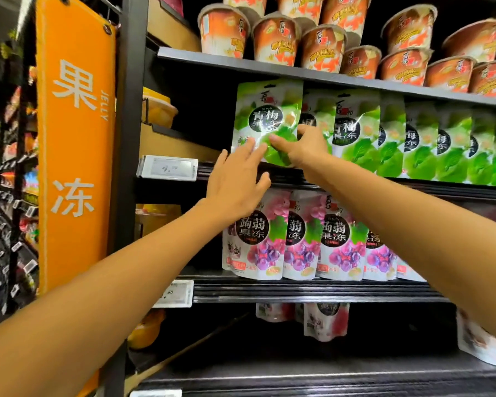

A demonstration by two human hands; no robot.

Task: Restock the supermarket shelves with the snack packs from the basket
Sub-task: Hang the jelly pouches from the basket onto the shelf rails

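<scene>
**Seating a green pack at the row's left end**

Both forearms reach up to the middle shelf (413,188). The left grip (236,181) lays straight fingers flat on the lower left corner of the green pack (267,116). The right grip (304,147) pinches its lower right, thumb in front, fingers curled round the edge. The pack stands upright, long axis vertical, base at the shelf lip, overlapping the first of the row of green packs (355,133) to its right. Purple packs (252,236) line the shelf below, and a price tag (168,167) sits to the left. Orange cups (275,38) stand on the board close above the pack's top. It likely needs pushing straight back. No basket shows.
</scene>
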